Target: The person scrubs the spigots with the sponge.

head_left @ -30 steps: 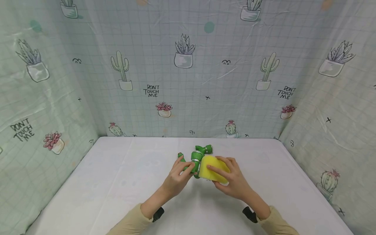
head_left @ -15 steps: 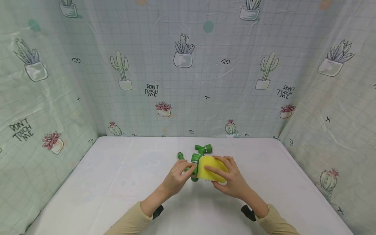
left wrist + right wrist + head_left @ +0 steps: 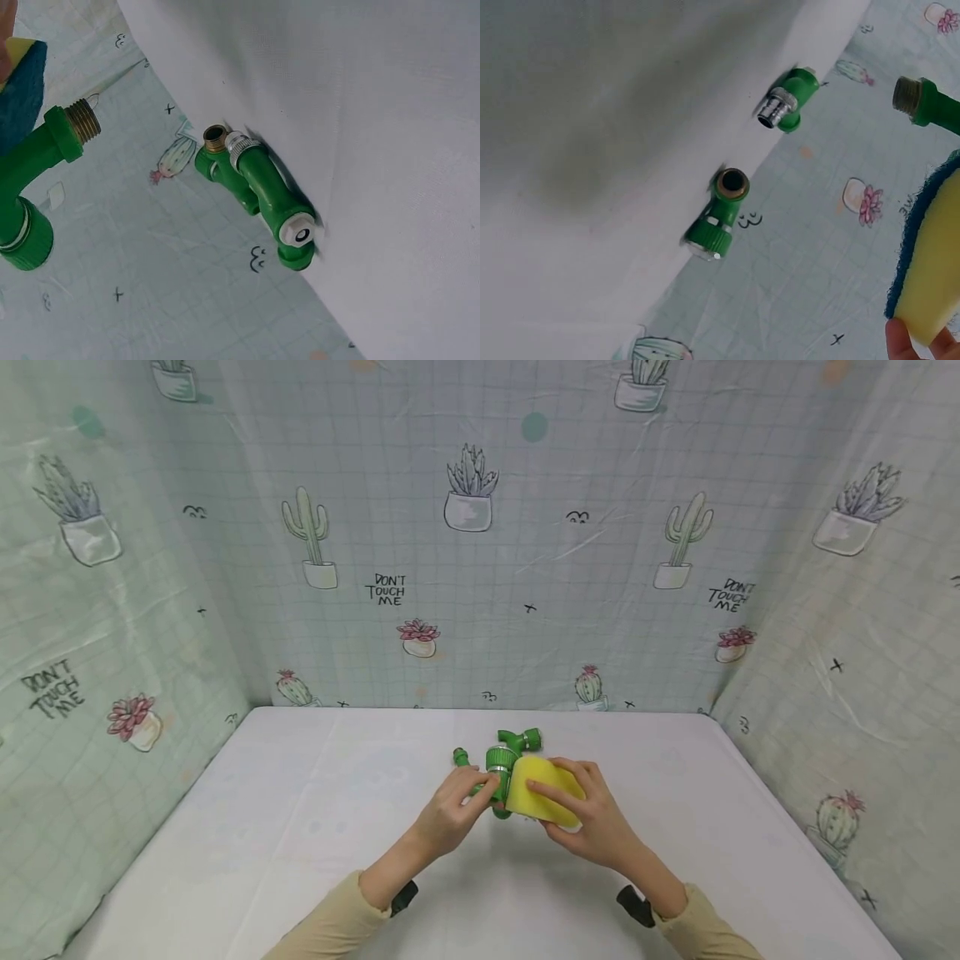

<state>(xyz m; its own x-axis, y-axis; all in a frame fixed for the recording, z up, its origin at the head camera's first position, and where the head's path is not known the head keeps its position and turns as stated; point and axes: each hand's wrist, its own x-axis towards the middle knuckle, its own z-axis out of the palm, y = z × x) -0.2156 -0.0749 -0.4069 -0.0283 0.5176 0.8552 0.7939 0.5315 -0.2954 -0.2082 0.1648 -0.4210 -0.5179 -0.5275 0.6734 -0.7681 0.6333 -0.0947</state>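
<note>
My left hand (image 3: 450,814) grips a green tap (image 3: 498,777) with its fingertips, above the white table. In the left wrist view, this green tap shows a brass threaded end (image 3: 84,121) and a ribbed green collar (image 3: 31,241). My right hand (image 3: 592,822) holds a yellow sponge (image 3: 542,793) with fingers spread over it, close against the tap's right side. A dark blue scouring layer (image 3: 907,255) on the sponge faces the tap. The fingers overlap part of the tap, and the contact is partly hidden.
Two more green taps lie on the white table (image 3: 337,827) beyond my hands, the right-hand tap (image 3: 522,741) near the back edge and the left-hand tap (image 3: 461,757) partly behind my left hand. Cactus-printed cloth (image 3: 525,568) rises behind the table and at both sides.
The sponge shifts slightly left along the tap, then back right. Both hands keep their holds and stay nearly in place. The taps on the table have not moved.
</note>
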